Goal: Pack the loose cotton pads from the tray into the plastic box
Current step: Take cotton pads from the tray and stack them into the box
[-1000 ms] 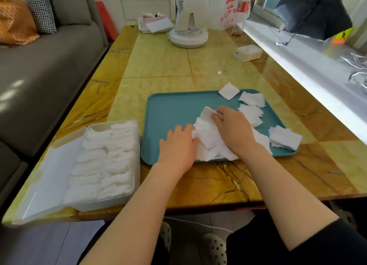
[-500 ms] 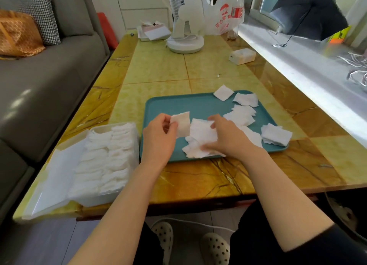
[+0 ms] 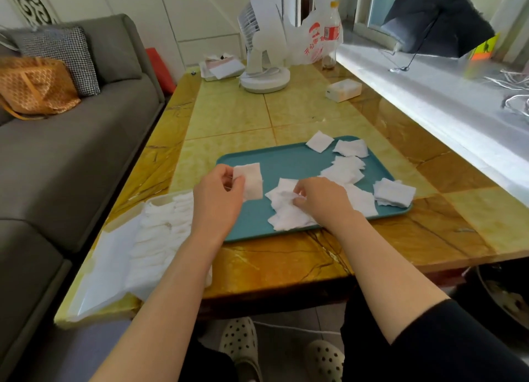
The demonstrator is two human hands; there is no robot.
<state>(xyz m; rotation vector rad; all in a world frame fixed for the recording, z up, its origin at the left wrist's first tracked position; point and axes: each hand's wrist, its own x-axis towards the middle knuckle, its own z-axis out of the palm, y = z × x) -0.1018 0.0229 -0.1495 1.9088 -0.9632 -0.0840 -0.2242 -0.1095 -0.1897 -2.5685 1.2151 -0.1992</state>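
plastic box [image 3: 160, 233]: bench [image 3: 286, 261] near-left, lid open, long axis near-to-far, pads in rows | left hand [image 3: 217, 201]: grip pinches one cotton pad [image 3: 252, 181], upright, facing camera, over tray [image 3: 252, 227] left end | right hand [image 3: 323, 201]: grip curled, pinching pad pile [image 3: 286, 218] on tray | loose pads [image 3: 393, 192]: flat, tray right end
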